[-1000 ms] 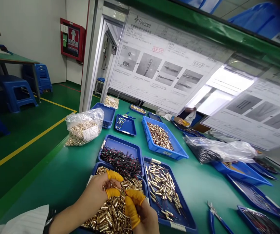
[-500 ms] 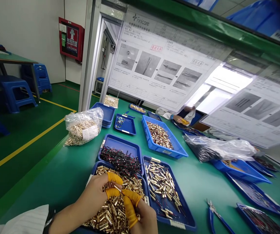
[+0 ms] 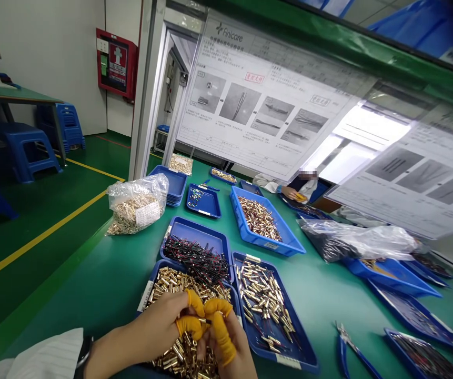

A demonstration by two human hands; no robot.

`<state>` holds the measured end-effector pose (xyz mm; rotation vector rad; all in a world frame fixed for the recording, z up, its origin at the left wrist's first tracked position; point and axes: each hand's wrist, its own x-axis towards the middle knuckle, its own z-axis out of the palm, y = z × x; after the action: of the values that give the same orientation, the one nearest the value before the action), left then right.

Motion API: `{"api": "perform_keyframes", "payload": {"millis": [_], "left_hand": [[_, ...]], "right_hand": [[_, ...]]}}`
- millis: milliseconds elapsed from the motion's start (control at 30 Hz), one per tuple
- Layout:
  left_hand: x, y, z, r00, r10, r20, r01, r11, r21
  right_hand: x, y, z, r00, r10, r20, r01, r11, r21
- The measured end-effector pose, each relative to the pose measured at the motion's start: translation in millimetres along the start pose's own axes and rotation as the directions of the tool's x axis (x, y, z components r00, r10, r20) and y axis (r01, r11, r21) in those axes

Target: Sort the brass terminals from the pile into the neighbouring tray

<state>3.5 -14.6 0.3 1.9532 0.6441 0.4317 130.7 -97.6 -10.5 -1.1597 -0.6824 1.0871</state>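
Note:
My left hand and my right hand, both with yellow finger cots, meet over a blue tray heaped with brass tubes. Between the left thumb and finger is a small brass tube. A short dark piece shows at its end, against the right fingertips, which are closed and mostly hide what they pinch. Just beyond lies a pile of black and red wires in another blue tray. To the right, a tray carries brass tubes with wires attached.
Blue-handled cutters lie at the right. Farther back are a blue bin of brass parts, a clear bag of tubes and a small tray. A co-worker's hand shows across the table. Instruction sheets hang ahead.
My hands have come closer together, the left moving right. The brass tube now meets the right fingertips, and a dark end shows there.

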Motion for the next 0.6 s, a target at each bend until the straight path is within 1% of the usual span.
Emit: {"api": "perform_keyframes", "payload": {"millis": [67,100,167,200,300,367,500,600], "left_hand": [[1.7,0.3,-1.0,1.000,-0.007,-0.016,0.004,0.989,-0.146],[2.4,0.5,-1.6,1.000,-0.008,-0.015,0.005,0.978,-0.209],[3.1,1.4,-3.0,1.000,-0.005,-0.007,0.003,0.957,-0.289],[3.0,2.1,-3.8,1.000,-0.005,-0.001,0.004,0.954,-0.301],[1.7,3.7,-5.4,1.000,0.012,0.008,-0.009,0.966,-0.259],[0.5,4.0,-5.7,0.999,0.026,0.020,-0.021,0.977,-0.214],[-0.4,4.5,-5.1,0.999,0.006,0.038,-0.001,0.993,-0.116],[0.5,5.0,-4.1,0.999,-0.007,0.054,0.011,0.996,-0.089]], "right_hand": [[2.4,0.1,-3.5,0.992,0.091,0.083,-0.106,0.972,0.208],[3.5,0.5,-5.5,0.983,0.134,0.126,-0.164,0.948,0.273],[5.0,2.1,-8.8,0.962,0.208,0.179,-0.256,0.913,0.317],[5.4,3.4,-9.9,0.958,0.228,0.171,-0.273,0.908,0.318],[5.8,8.8,-10.5,0.967,0.240,0.088,-0.255,0.922,0.291],[6.0,13.3,-8.9,0.976,0.211,0.063,-0.220,0.943,0.249],[6.6,21.0,-2.7,0.987,0.108,0.122,-0.121,0.986,0.110],[5.9,17.3,1.8,0.981,0.118,0.151,-0.131,0.988,0.082]]}}
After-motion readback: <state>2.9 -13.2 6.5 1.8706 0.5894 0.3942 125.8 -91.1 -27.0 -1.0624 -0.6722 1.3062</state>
